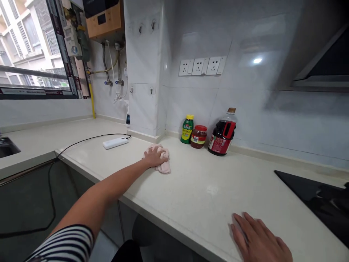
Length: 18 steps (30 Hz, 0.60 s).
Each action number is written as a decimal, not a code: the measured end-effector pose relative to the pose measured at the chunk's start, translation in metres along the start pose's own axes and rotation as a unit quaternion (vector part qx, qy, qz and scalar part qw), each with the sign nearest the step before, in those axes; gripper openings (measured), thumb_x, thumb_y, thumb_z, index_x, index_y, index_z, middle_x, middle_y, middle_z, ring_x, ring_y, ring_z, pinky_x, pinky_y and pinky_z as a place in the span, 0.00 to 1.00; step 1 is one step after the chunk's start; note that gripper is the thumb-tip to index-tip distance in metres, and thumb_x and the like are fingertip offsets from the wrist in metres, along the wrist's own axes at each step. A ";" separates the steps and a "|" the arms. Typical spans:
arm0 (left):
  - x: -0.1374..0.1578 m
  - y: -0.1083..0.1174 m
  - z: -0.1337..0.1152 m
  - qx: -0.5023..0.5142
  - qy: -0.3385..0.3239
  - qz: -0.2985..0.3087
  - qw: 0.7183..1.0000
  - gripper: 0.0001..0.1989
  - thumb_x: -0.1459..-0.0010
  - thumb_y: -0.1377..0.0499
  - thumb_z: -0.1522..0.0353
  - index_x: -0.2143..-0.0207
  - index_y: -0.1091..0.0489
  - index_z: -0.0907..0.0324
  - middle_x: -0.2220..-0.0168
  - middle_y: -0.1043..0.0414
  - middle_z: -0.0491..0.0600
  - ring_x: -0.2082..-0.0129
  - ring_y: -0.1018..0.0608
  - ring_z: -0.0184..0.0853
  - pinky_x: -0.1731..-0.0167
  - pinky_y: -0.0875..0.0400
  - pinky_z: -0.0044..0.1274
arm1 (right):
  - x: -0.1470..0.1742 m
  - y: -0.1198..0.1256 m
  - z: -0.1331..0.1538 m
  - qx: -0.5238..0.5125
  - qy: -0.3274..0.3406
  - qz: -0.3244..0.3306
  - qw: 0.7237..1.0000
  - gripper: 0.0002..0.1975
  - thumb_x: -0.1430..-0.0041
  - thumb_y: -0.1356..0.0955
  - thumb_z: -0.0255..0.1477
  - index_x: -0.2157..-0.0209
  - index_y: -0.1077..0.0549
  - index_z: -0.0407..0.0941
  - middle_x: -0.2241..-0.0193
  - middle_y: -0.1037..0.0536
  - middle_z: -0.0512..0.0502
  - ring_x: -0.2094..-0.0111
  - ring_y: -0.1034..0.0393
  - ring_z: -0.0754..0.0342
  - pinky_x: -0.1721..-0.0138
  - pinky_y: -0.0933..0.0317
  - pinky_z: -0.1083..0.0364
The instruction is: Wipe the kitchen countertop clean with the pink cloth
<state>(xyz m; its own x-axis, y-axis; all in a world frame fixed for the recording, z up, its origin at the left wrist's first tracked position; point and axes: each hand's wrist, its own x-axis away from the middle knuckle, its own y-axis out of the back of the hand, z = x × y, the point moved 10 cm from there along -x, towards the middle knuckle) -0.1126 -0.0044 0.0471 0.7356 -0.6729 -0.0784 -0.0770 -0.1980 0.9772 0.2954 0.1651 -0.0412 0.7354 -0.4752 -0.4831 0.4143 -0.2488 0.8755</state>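
My left hand (155, 157) presses a crumpled pale pink cloth (164, 167) down on the white countertop (188, 203), with its fingers curved over the fabric. The cloth lies near the foot of the tiled pillar, and part of it is hidden beneath the hand. At the lower right, my right hand (260, 238) rests palm down on the counter near its front edge. Its fingers are spread and nothing is in them.
By the wall stand a green squeeze bottle (187, 129), a red-lidded jar (199, 137) and a large dark bottle (222, 133). A white device (115, 143) with a black cable lies to the left. A black cooktop (316, 200) is at right, a sink (8, 146) far left.
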 end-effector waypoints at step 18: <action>0.171 -0.032 -0.173 0.080 -0.389 0.125 0.909 0.33 0.38 0.48 0.44 0.34 0.42 0.40 0.24 0.63 0.47 0.26 0.57 0.56 0.35 0.58 0.57 | -0.001 0.018 0.007 -0.023 -0.019 0.021 0.999 0.36 0.32 0.52 0.50 0.41 0.25 0.50 0.40 0.29 0.48 0.40 0.35 0.40 0.42 0.38 0.36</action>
<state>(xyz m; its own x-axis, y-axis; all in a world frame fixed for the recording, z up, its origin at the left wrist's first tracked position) 0.1321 0.0106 0.0363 -0.0133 -0.9993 -0.0343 -0.3198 -0.0283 0.9471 0.2982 0.1552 -0.0244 0.7315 -0.5167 -0.4448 0.4092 -0.1892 0.8926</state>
